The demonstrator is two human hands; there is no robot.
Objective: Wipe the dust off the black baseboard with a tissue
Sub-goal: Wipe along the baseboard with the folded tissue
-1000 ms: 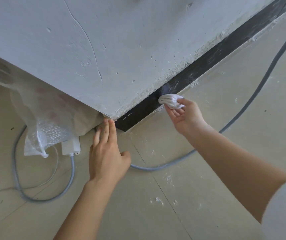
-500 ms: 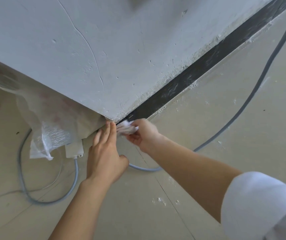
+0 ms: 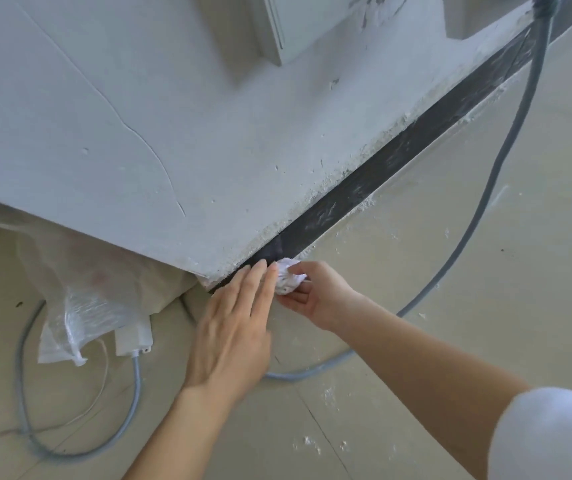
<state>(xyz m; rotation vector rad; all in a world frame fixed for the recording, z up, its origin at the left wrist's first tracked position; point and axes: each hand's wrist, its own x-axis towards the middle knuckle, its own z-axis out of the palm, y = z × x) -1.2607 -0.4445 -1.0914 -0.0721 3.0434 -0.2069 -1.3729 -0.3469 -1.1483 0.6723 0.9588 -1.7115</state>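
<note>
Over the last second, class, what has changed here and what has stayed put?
The right hand, gripping the tissue, slid along the black baseboard to the wall corner, ending beside the left hand. That hand stayed flat at the corner; the grey cable and plastic bag did not move.

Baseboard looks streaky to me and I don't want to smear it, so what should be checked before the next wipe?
1. Grip of the right hand on the tissue: ok.
2. Start of the tissue at the corner end of the baseboard: ok.
3. Stretch ahead free of the left hand: ok, it lies flat on the corner side of the tissue.
4. Dust gone from the baseboard ahead: not ok, pale streaks run along it.
5. Path free of the gray cable: ok near the hands, not ok at the far end, where it crosses.
6. Clean face of the tissue turned to the baseboard: cannot tell.
</note>
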